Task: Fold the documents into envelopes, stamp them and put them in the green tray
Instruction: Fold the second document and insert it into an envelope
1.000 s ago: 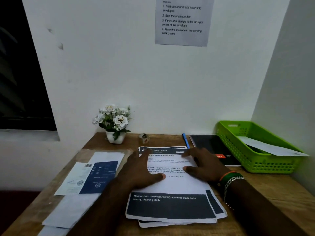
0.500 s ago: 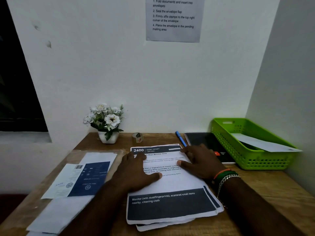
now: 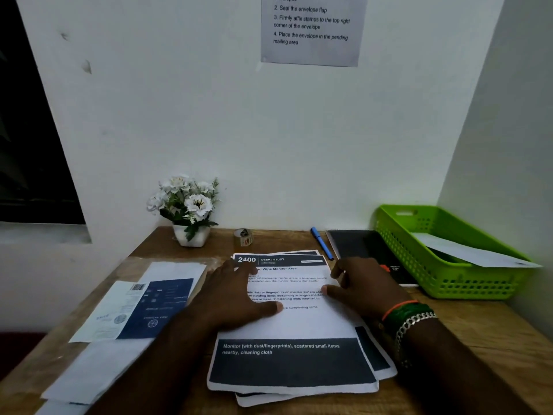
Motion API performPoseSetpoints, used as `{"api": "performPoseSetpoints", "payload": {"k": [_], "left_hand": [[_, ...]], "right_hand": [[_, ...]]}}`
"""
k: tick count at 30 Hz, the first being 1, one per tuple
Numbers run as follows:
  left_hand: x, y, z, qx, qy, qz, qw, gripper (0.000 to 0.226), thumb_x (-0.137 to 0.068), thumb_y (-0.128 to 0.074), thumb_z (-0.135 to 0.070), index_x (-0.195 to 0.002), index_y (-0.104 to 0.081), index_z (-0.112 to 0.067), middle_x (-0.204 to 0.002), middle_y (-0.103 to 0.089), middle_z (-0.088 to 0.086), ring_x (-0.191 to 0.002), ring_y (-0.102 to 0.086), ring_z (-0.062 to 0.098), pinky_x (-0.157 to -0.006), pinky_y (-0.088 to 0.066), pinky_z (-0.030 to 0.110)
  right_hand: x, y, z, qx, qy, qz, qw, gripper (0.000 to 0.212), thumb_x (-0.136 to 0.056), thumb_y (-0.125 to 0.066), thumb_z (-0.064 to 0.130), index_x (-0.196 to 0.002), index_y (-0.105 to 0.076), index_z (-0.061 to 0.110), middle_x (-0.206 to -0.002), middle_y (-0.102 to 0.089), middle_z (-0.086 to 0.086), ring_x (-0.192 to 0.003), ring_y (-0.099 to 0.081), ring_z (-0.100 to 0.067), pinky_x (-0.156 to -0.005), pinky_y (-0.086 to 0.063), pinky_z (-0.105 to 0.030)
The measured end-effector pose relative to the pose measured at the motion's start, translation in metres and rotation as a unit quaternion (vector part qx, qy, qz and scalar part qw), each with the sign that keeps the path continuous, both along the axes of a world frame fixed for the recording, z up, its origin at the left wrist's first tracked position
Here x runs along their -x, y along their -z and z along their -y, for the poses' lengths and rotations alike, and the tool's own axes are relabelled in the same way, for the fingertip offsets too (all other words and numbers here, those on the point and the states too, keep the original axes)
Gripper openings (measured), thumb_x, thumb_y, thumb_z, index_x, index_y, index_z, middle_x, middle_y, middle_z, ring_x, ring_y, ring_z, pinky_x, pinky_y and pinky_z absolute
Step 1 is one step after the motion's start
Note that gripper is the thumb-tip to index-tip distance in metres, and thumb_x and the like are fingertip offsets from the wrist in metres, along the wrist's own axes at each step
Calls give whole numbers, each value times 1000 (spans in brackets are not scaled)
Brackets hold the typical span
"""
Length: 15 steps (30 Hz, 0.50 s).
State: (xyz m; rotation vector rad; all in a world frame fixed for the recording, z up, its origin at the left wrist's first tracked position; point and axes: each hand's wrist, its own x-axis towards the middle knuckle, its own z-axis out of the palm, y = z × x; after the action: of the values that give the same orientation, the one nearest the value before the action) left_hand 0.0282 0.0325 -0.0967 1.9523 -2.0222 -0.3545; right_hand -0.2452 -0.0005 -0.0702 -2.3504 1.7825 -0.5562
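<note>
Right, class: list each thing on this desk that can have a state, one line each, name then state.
Printed white document stack: unfolded, flat.
Left hand: flat on top sheet.
Right hand: resting on stack's right edge.
Green plastic tray: holds one white envelope.
Blue pen: lying untouched.

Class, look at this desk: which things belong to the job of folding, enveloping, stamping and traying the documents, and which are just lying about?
Part of the job:
documents under left hand and right hand
envelopes
stamp sheet
green tray, one envelope already inside
instruction sheet

Lying about:
flower pot
tape roll
blue pen
black notebook
</note>
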Motion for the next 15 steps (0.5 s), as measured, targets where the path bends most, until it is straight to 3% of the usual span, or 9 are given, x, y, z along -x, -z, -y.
{"api": "performPoseSetpoints", "payload": {"k": [7,11,13,15], "left_hand": [[2,0,0,3,0,14,1000,101,-61,-59,-92,-143,-40,-36,-154,-33,-4,-145,-29,19,-122,-19,41],[2,-2,-2,1,5,12,1000,102,-61,-60,-92,-143,-40,-34,-153,-34,-4,-143,-31,19,-119,-21,38],[2,-2,-3,2,8,13,1000,103,-62,-61,-91,-143,-40,-32,-152,-35,-4,-143,-31,18,-118,-22,37],[3,-2,-4,4,14,19,1000,105,-63,-59,-91,-145,-38,-28,-152,-36,-2,-142,-31,19,-120,-24,38]], "right_hand": [[-7,-10,-13,-38,1,30,999,34,-83,-74,54,-94,-62,24,-85,-70,-1,-73,-68,-17,-78,-58,-31],[-12,-12,-19,-114,4,106,988,31,-85,-76,45,-91,-60,20,-73,-71,-3,-47,-70,-15,-51,-58,-29],[-13,-10,-18,-126,15,133,983,31,-85,-77,44,-87,-62,17,-71,-70,-3,-51,-72,-17,-49,-54,-26],[-11,-6,-10,-43,28,85,995,30,-84,-76,49,-81,-65,21,-76,-68,5,-72,-73,-16,-61,-48,-24]]}}
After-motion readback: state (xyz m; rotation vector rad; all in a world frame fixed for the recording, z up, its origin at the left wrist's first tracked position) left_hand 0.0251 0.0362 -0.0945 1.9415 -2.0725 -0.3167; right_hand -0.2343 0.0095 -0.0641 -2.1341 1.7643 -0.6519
